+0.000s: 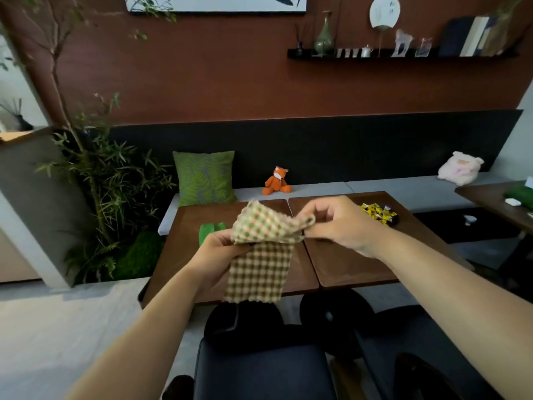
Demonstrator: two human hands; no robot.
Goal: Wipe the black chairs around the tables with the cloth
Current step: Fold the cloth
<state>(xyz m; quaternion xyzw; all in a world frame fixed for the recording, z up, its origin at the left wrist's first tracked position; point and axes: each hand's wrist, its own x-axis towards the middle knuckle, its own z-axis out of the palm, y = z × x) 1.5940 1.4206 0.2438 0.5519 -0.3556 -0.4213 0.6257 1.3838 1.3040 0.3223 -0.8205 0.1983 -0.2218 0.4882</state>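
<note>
Dining nook, reddish-brown wall at the far side, dark bench back below it, grey bench cushion (317, 188) running left to right. Two brown tables (340, 264) pushed edge to edge in the middle ground; green fern cushion (204, 178) and orange fox toy (277, 181) on the bench beyond, pink plush (460, 168) far right, yellow-wrapped sweets (375, 212) on the right table, something bright green (208, 230) on the left table, partly hidden. Potted bamboo (95, 174) at left. Black chairs (259, 368) tucked close at the near edge, seats below both forearms, not yet touched. Checked cloth (261, 264) held up in the air over the seam between the tables, above the near chairs. Left hand (215, 255) grips the left edge, fingers curled under, thumb on top. Right hand (336, 223) pinches the upper right corner between thumb and fingertips, remaining fingers loosely bent. Top half folded or draped forward, lower half hanging free in a flat panel. Judged light, soft, fully limp: no stiffness, sags wherever unsupported, waffle-like weave probably grippy rather than slick, nothing fragile. Best taken by edges or corners for folding, as now; for wiping, better bunched or folded into a pad under a flat palm so loose ends do not trail. Chair seats look smooth and dark, likely padded; pad should slide easily with light pressure.
</note>
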